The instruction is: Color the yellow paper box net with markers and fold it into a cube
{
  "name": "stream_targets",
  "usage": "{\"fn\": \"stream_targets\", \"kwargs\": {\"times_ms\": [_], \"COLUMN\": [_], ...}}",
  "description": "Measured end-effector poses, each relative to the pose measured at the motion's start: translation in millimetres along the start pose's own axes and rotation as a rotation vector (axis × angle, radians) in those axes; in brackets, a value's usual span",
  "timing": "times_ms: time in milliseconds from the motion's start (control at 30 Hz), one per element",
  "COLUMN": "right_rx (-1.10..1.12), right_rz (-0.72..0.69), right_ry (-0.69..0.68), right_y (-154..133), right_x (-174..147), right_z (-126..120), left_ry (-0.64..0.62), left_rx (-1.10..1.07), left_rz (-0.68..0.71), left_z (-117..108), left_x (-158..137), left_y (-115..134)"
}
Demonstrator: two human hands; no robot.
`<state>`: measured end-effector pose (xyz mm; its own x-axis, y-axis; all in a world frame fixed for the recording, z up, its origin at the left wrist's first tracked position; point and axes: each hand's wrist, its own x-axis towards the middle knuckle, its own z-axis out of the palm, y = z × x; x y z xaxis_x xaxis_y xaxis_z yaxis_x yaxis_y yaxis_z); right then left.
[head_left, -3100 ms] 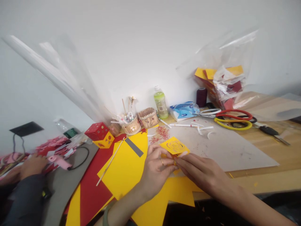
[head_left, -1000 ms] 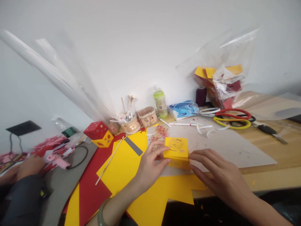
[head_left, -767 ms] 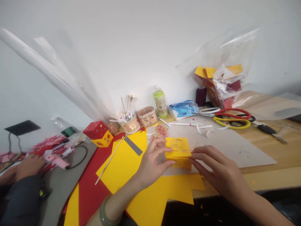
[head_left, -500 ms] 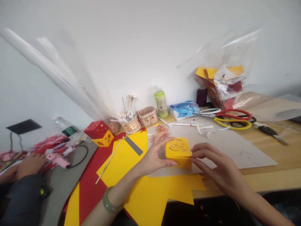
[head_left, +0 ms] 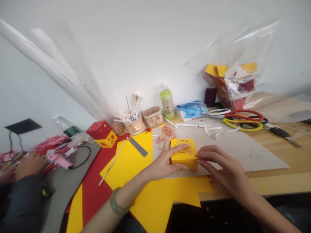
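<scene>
A small yellow paper box (head_left: 184, 164) with a spiral pattern cut in its top is held between both hands over a grey board. My left hand (head_left: 167, 161) grips it from the left, thumb along the front and a finger lying across the top. At the box's right edge, my right hand (head_left: 221, 165) pinches the side near the lid with thumb and fingertips. Yellow paper sheets (head_left: 150, 197) lie under my left forearm. The back and underside of the box are hidden.
Scissors (head_left: 243, 121) with coloured handles lie at right, near a tissue pack (head_left: 190, 110). A green bottle (head_left: 167, 102) and woven baskets (head_left: 153, 117) stand along the wall. At left are red and yellow boxes (head_left: 100, 131), a pink glue gun (head_left: 60, 160) and another person's hand (head_left: 30, 165).
My left hand has shifted right around the box, and one finger now lies across the top. My right hand keeps its pinch at the right edge. The camera view has shifted slightly.
</scene>
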<state>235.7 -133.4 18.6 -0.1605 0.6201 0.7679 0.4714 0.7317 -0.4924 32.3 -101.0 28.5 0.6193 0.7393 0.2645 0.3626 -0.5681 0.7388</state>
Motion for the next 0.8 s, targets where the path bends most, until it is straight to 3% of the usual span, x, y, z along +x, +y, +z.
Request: {"fn": "stream_targets", "kwargs": {"times_ms": [533, 800], "right_rx": [-0.024, 0.04], "right_rz": [-0.004, 0.014], "right_ry": [-0.01, -0.03], "right_y": [-2.1, 0.7], "right_x": [-0.4, -0.2], "right_z": [0.8, 1.0], "left_ry": [0.102, 0.183], "left_rx": [-0.043, -0.194], "left_rz": [0.053, 0.065], "left_z": [-2.3, -0.4], "left_x": [-0.4, 2.6], "left_y": [-2.7, -6.3]}}
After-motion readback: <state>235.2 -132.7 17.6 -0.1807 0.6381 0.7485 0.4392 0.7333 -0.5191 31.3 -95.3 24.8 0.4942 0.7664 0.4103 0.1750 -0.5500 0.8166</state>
